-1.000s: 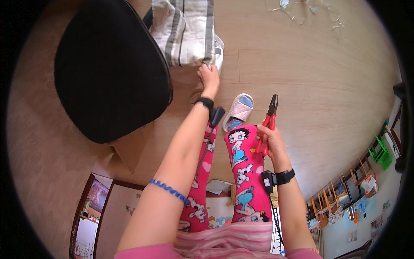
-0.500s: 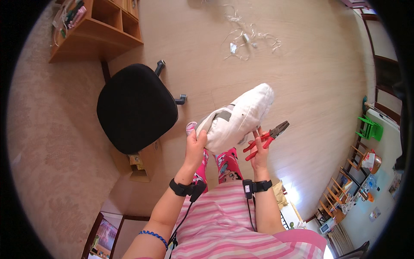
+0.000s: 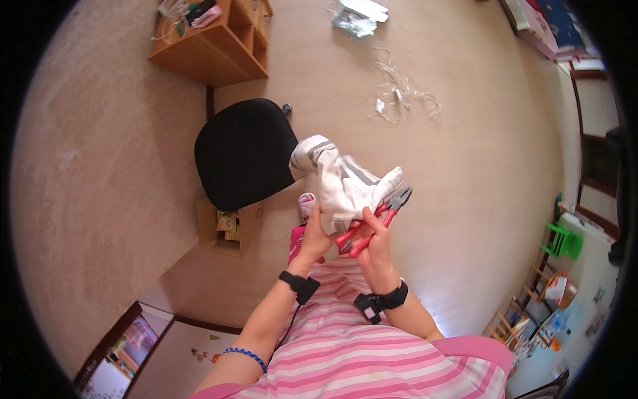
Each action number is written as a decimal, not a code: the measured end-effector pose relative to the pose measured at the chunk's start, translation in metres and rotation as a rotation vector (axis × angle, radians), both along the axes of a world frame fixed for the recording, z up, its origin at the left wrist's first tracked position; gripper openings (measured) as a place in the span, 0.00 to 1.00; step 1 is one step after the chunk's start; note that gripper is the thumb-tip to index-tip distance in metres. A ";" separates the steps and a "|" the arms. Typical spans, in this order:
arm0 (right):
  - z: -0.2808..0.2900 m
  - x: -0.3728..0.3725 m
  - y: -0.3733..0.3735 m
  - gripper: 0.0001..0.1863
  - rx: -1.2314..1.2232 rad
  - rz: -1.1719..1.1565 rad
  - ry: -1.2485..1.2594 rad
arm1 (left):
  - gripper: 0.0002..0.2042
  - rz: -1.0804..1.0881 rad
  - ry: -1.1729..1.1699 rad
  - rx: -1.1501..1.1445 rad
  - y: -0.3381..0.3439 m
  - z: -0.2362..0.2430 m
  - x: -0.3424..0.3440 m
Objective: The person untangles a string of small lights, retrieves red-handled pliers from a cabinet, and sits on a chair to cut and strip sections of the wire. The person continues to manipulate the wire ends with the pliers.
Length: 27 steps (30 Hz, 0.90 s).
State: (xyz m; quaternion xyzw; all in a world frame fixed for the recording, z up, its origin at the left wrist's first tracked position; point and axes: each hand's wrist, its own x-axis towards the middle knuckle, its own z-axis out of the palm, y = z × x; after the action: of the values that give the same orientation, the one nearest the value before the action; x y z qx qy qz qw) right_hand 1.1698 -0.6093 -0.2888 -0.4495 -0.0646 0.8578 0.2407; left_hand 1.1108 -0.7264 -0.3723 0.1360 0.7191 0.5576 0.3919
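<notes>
A soft white cloth thing with grey stripes (image 3: 334,189) hangs bunched in front of me; its exact kind does not show. My left hand (image 3: 316,238) is closed on its lower left edge, thumb up along the fabric. My right hand (image 3: 377,256) grips red-handled pliers (image 3: 391,214), their dark jaws pointing up and away to the right. The right fingers also seem to touch the cloth's lower right side, where they are partly hidden. Below the cloth, pink patterned trousers (image 3: 297,243) and a slippered foot (image 3: 306,205) show.
A black-seated swivel chair (image 3: 246,153) stands left of the cloth, with an open cardboard box (image 3: 229,247) behind it. A wooden cabinet (image 3: 206,53) is at far left. Tangled pale cords (image 3: 399,96) and a silvery packet (image 3: 355,23) lie on the floor ahead. A green chair (image 3: 563,241) stands right.
The cloth has turned and gone from a long, smooth shape to a folded, bunched one. My right hand with the pliers has moved left and down, nearer my left hand. The view has shifted.
</notes>
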 end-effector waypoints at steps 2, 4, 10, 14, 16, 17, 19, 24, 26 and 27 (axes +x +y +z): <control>0.028 -0.012 -0.011 0.17 -0.112 0.024 0.005 | 0.47 0.119 -0.086 -0.171 -0.007 -0.007 0.010; 0.053 -0.021 -0.017 0.17 -0.154 0.047 0.036 | 0.47 0.132 0.357 -0.036 -0.008 -0.009 0.009; 0.103 -0.059 -0.035 0.18 -0.007 0.160 -0.011 | 0.38 0.364 0.137 0.159 0.023 0.043 0.011; 0.135 -0.077 -0.031 0.17 -0.076 0.195 0.069 | 0.32 0.631 -0.274 0.393 0.039 0.057 0.015; 0.152 -0.079 -0.026 0.15 -0.086 0.196 0.107 | 0.26 0.611 -0.048 0.308 0.025 0.044 0.000; 0.159 -0.079 -0.022 0.15 0.031 0.220 0.092 | 0.21 0.578 0.124 0.216 0.014 0.035 -0.013; 0.157 -0.095 -0.008 0.12 0.342 0.220 0.018 | 0.14 0.492 0.077 -0.076 -0.019 0.020 -0.050; 0.107 -0.198 0.071 0.12 0.860 0.181 -0.029 | 0.12 0.405 0.858 -0.224 -0.103 0.035 -0.230; 0.088 -0.249 0.096 0.13 0.844 0.201 0.008 | 0.13 0.214 1.078 -0.451 -0.124 0.074 -0.306; 0.083 -0.268 0.104 0.13 0.781 0.208 -0.023 | 0.12 0.190 1.267 -0.455 -0.128 0.097 -0.336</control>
State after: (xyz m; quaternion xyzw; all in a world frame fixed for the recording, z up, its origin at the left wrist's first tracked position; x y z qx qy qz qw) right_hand 0.9013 -0.5057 -0.2057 -0.3249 -0.4334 0.7834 0.3047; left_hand 0.7752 -0.8546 -0.2749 0.2866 0.9181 0.2372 -0.1369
